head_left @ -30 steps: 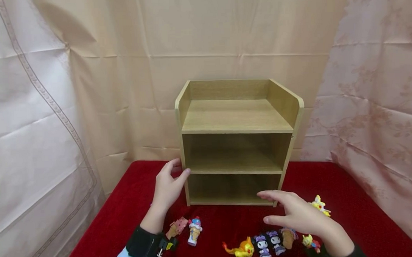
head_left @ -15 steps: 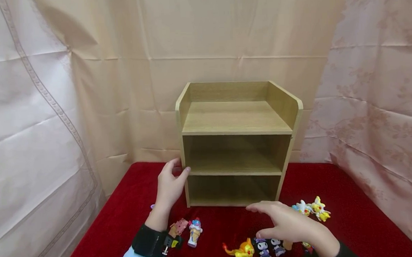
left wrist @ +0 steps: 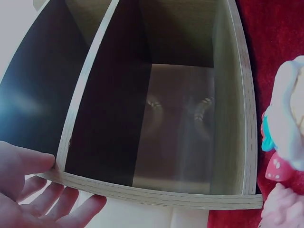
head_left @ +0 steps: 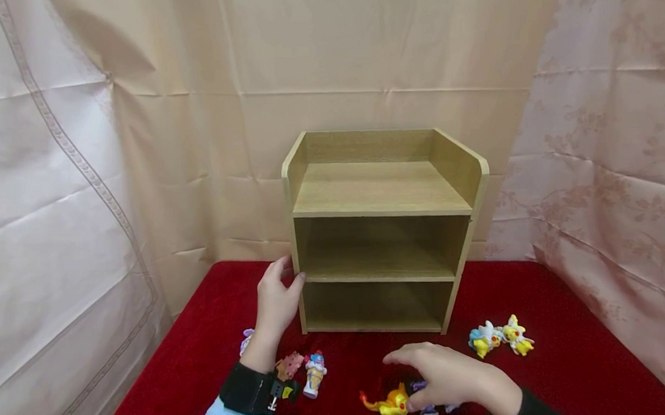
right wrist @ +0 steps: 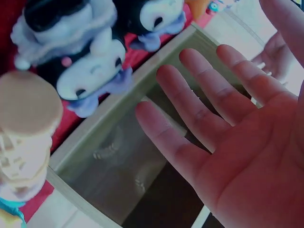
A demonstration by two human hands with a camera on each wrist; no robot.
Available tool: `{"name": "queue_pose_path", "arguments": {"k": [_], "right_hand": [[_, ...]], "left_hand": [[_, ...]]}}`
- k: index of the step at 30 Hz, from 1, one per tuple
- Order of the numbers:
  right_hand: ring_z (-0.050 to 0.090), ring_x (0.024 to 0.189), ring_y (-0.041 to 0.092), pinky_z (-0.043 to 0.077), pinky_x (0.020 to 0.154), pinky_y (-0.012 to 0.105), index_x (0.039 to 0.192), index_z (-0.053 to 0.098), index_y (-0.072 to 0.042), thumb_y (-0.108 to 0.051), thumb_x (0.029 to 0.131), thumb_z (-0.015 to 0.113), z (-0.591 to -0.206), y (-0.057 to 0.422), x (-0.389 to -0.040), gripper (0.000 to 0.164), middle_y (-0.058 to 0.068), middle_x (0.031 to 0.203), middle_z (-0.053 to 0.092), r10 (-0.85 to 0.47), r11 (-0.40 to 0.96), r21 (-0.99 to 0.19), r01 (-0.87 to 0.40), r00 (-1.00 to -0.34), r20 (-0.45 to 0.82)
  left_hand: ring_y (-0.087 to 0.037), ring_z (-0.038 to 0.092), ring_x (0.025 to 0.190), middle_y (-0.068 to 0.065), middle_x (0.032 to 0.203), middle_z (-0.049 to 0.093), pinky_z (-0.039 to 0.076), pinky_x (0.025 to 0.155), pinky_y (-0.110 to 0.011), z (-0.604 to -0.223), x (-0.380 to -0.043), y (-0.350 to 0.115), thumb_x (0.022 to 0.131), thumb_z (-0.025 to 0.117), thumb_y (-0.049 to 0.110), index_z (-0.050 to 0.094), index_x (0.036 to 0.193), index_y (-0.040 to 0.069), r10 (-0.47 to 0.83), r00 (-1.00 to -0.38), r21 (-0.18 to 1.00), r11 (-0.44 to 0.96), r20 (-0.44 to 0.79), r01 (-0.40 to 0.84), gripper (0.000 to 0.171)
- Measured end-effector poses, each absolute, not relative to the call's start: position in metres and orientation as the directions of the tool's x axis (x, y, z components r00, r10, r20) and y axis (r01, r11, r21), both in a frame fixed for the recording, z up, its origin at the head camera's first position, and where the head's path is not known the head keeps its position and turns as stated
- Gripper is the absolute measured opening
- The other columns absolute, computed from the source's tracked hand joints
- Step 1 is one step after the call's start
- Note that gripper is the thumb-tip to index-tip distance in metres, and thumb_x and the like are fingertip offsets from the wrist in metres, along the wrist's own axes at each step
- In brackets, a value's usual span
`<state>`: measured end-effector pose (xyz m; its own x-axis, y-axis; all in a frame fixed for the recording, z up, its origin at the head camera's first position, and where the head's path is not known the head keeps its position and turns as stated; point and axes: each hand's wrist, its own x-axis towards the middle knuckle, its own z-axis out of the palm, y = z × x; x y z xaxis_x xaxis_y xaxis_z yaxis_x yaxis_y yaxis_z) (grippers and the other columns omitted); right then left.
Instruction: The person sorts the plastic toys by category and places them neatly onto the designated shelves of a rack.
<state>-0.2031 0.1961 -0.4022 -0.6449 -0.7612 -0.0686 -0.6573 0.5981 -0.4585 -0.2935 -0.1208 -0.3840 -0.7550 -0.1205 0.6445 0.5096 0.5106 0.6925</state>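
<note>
My left hand (head_left: pixel 277 301) holds the left side panel of a small wooden shelf unit (head_left: pixel 381 190). In the left wrist view its thumb (left wrist: pixel 35 161) lies at the front edge, with the other fingers along the panel's outer face. My right hand (head_left: pixel 448 374) hovers over the toys in front of the shelf, fingers extended and holding nothing. Beside its thumb lies a yellow-orange figurine (head_left: pixel 393 405) with a tail. Black, white and purple figurines (right wrist: pixel 92 73) are mostly covered by that hand in the head view. A cone-shaped figurine (right wrist: pixel 26 123) shows beside them in the right wrist view.
Left of centre, an ice-cream-cone figurine (head_left: pixel 315 374) lies next to a pink one (head_left: pixel 290 364). A purple-and-white figurine (head_left: pixel 247 340) is partly behind the left forearm. Two yellow-and-white figurines (head_left: pixel 485 338) lie at right on the red cloth (head_left: pixel 568 346). Curtains (head_left: pixel 187 145) surround the table.
My right hand has moved left and toward me, uncovering the two yellow-and-white figurines and covering the black-and-purple ones. My left hand stays at the shelf's side.
</note>
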Motion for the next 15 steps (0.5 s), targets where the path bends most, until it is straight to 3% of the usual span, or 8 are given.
{"name": "queue_pose_path", "arguments": {"k": [5,15], "right_hand": [[0.049,0.113,0.011,0.049,0.089,0.04,0.133,0.054,-0.019,-0.037,0.081,0.074,-0.409,0.192,-0.203,0.058,-0.004,0.127,0.056,-0.778,0.589,-0.448,-0.673,-0.621,-0.09],[0.05,0.11,0.008,0.049,0.087,0.037,0.129,0.057,-0.02,-0.031,0.077,0.079,-0.417,0.187,-0.205,0.058,-0.007,0.123,0.057,-0.788,0.596,-0.403,-0.694,-0.602,-0.128]], "left_hand": [[-0.018,0.06,0.095,-0.009,0.109,0.063,0.052,0.079,-0.045,-0.385,-0.294,-0.123,0.084,0.071,0.008,0.062,0.12,0.005,-0.117,-0.752,0.685,0.52,0.649,0.51,0.037],[-0.016,0.062,0.092,-0.009,0.106,0.064,0.055,0.074,-0.043,-0.383,-0.293,-0.125,0.084,0.072,0.009,0.064,0.116,0.006,-0.106,-0.762,0.688,0.523,0.639,0.504,0.034]]}}
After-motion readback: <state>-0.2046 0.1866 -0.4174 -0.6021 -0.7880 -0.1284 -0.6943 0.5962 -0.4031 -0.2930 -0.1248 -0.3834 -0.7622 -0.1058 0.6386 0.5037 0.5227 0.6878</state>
